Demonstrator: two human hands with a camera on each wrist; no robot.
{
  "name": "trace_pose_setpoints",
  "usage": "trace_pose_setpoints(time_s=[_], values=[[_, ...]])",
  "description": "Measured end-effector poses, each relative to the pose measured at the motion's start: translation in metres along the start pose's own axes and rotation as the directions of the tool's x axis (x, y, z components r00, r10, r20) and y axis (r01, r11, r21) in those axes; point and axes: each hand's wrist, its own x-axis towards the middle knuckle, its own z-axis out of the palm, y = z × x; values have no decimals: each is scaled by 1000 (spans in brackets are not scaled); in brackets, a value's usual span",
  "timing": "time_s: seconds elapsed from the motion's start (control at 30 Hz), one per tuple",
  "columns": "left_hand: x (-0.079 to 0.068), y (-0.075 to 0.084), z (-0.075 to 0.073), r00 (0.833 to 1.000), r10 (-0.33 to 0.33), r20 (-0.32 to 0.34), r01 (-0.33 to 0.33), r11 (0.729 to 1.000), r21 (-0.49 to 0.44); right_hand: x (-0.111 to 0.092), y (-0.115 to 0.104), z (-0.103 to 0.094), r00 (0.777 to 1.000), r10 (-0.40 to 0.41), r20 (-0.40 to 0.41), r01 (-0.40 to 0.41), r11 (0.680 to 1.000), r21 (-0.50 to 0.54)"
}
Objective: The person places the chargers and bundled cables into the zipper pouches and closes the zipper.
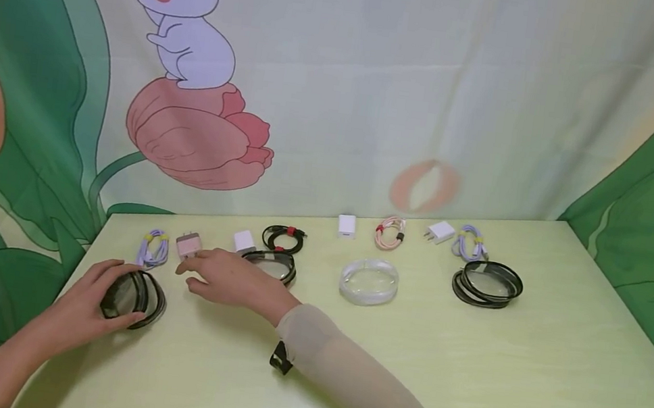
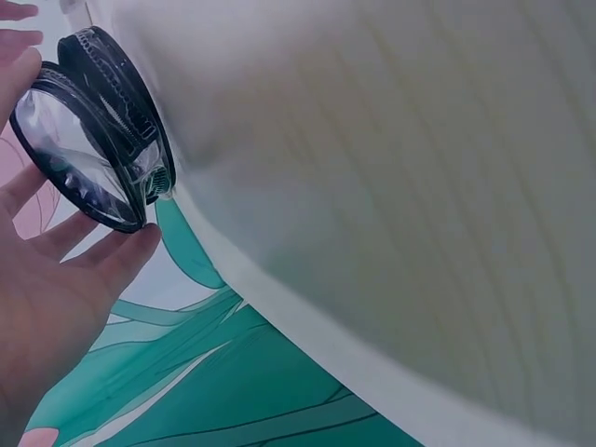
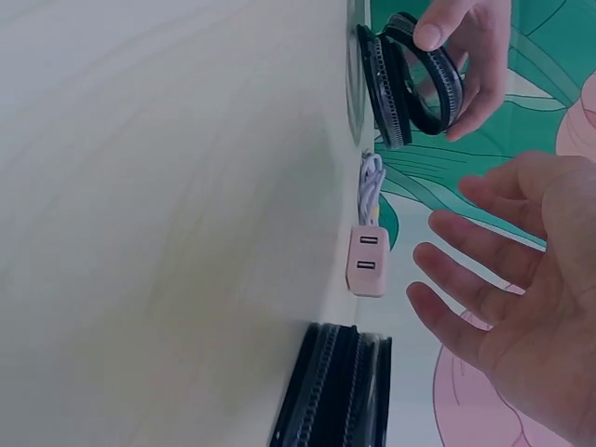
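At the table's left side, my left hand (image 1: 86, 305) grips a round clear zip pouch with black trim (image 1: 141, 291), thumb on the near side and fingers on the far side. The pouch (image 2: 84, 154) is unzipped, its lid standing apart from its base in the left wrist view. My right hand (image 1: 232, 279) hovers with loosely spread fingers, holding nothing. Just beyond its fingertips lies a pink charger plug (image 1: 189, 243), whose two USB ports face the right wrist camera. A bundled lilac cable (image 1: 153, 249) lies between that charger and the held pouch.
Under the right forearm's far side sits another black-trimmed pouch (image 1: 270, 265). A clear white-edged pouch (image 1: 369, 282) and a third black-trimmed one (image 1: 487, 285) lie rightward. Behind them are white chargers (image 1: 347, 225), a black cable (image 1: 283, 239), a pink cable (image 1: 389, 233) and a lilac cable (image 1: 470, 243).
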Motion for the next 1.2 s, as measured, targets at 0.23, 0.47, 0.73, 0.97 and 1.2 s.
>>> trace_pose_setpoints(time_s=[0.23,0.47,0.73,0.97,1.2], values=[[-4,1,-4,999,-35,21,35,999,20,18,1,10,999,39,16,-40,998,51],[-5,-3,-2,995,-71,65,72,997,-7,43,-2,27,994,99,49,-104,988,116],[-5,0,-3,997,-58,42,60,997,-50,68,-7,45,988,154,24,-156,974,162],[-8,-2,-1,999,-47,17,48,997,-68,88,-10,59,970,241,36,-244,950,193],[-8,-2,-2,999,-47,13,48,997,-63,91,-9,53,964,250,87,-260,956,134]])
